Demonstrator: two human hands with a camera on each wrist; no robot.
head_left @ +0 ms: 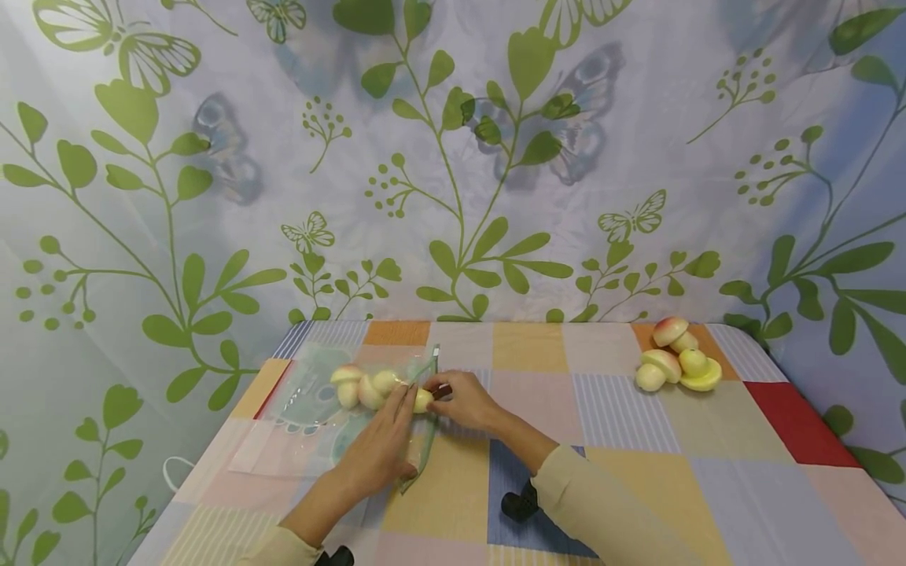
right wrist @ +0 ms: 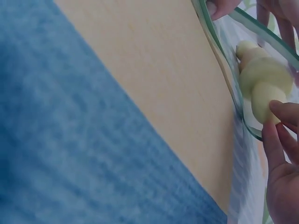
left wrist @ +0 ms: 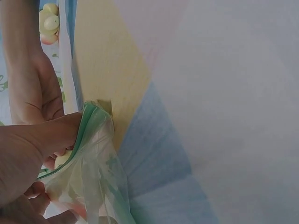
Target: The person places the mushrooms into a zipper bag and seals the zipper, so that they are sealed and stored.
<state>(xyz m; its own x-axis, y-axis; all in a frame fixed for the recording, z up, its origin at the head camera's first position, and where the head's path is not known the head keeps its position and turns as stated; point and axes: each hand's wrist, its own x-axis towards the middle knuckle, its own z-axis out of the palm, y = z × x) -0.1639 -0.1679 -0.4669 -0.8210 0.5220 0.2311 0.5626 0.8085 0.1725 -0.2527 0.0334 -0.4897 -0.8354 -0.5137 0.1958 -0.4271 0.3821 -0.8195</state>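
Observation:
A clear zip bag (head_left: 311,409) with a green zip edge lies on the table, several mushroom-shaped pieces (head_left: 348,385) showing through it. My left hand (head_left: 382,444) lies over its mouth, the thumb hooked at the green rim and the fingers against the bag; in the left wrist view this hand (left wrist: 28,154) holds the rim apart. With thumb and fingertips my right hand (head_left: 463,401) pinches the stem of a pale toy mushroom (right wrist: 266,86) at the bag's mouth. The mushroom's cap points into the bag, next to another pale piece (right wrist: 245,49).
More toy mushrooms, a red-tinted one (head_left: 671,332), a cream one (head_left: 658,369) and a yellow one (head_left: 701,373), sit in a cluster at the far right. A patchwork cloth (head_left: 538,393) covers the table. Behind it hangs a leaf-print curtain (head_left: 453,196).

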